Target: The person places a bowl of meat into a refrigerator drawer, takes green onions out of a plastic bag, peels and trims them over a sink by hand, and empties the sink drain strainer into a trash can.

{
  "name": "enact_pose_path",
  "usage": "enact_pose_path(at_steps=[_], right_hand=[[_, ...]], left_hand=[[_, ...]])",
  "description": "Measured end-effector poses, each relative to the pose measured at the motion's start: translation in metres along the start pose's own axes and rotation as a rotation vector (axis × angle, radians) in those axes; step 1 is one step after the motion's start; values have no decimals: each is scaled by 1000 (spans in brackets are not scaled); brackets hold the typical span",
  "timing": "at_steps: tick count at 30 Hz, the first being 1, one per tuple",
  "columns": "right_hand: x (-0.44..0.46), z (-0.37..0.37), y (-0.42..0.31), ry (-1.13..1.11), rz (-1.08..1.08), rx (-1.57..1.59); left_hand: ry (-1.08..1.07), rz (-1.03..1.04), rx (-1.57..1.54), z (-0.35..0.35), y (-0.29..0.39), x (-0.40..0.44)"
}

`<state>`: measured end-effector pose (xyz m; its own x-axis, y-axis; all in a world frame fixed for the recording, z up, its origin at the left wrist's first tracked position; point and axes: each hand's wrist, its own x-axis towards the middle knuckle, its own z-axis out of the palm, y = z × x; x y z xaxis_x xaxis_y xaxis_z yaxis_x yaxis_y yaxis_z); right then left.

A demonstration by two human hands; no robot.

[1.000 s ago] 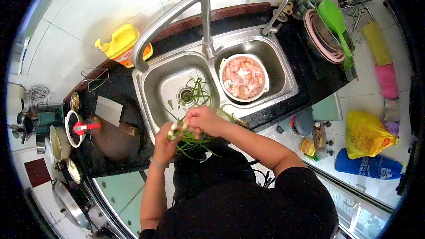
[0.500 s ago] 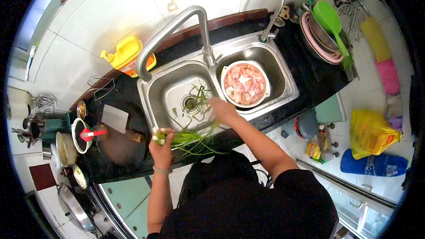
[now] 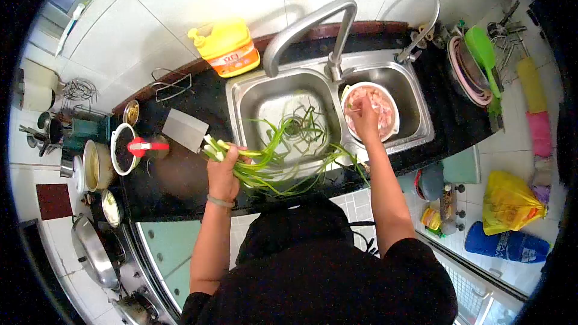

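My left hand (image 3: 224,174) is closed round the white ends of a bunch of scallions (image 3: 268,165). Their long green leaves spread right across the front rim of the left sink basin (image 3: 253,96). Loose green scraps (image 3: 310,123) lie round the drain in that basin. In the right basin sits a white bowl (image 3: 394,129) of pale pink meat pieces (image 3: 380,103). Over the meat is my right hand (image 3: 365,121), its fingers drawn together and pointing down. What they pinch, if anything, is too small to make out.
A cleaver (image 3: 185,129) lies on the black counter left of the sink. Behind it stands a yellow jug (image 3: 229,48). A red-handled lidded pot (image 3: 125,150) is farther left. Stacked basins with a green ladle (image 3: 480,48) stand at the right. The faucet (image 3: 313,21) arches over the sink.
My right hand has moved from the left basin's front edge to the meat bowl. My left hand still grips the scallions, whose leaves are now spread out wider. The whole view has shifted.
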<state>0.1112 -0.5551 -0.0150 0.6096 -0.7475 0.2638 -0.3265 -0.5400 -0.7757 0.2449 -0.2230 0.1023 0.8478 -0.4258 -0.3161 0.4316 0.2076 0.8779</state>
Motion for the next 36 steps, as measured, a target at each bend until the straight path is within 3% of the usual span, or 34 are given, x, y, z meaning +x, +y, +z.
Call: enact_pose_path(at_steps=[2,4,6,8,9,13,18,20,22,24,30,34,36], right_hand=[[-5,-16,-80,-61,-64,108],[-6,-23,-141,-91,-280,56],[-20,-10,-184,-156,-423,292],[-33,1,-224,-259,-594,235],[-38,8,-232,-351,-575,142],[-46,34,-230,-591,-478,65],[-48,33,-228,-526,-332,152],[-50,32,-225,-470,-350,355],[-53,28,-220,-514,-344,313],[-57,26,-219,-557,-337,274],[-57,25,-216,-428,-77,476],[-53,23,-207,-455,-180,431],[-45,17,-205,-282,-432,122]], left_hand=[[-32,-11,-10,-2,8,6],[-62,-5,16,3,19,7],[-98,17,71,3,18,8],[-149,25,171,6,19,11],[-156,25,208,9,18,12],[-255,81,286,13,22,18],[-469,146,372,18,16,18],[-444,95,376,19,17,17],[-409,-2,315,27,25,11],[-388,46,336,31,23,12],[-457,25,474,29,19,11],[-403,88,519,37,16,4],[-369,110,502,37,16,2]])
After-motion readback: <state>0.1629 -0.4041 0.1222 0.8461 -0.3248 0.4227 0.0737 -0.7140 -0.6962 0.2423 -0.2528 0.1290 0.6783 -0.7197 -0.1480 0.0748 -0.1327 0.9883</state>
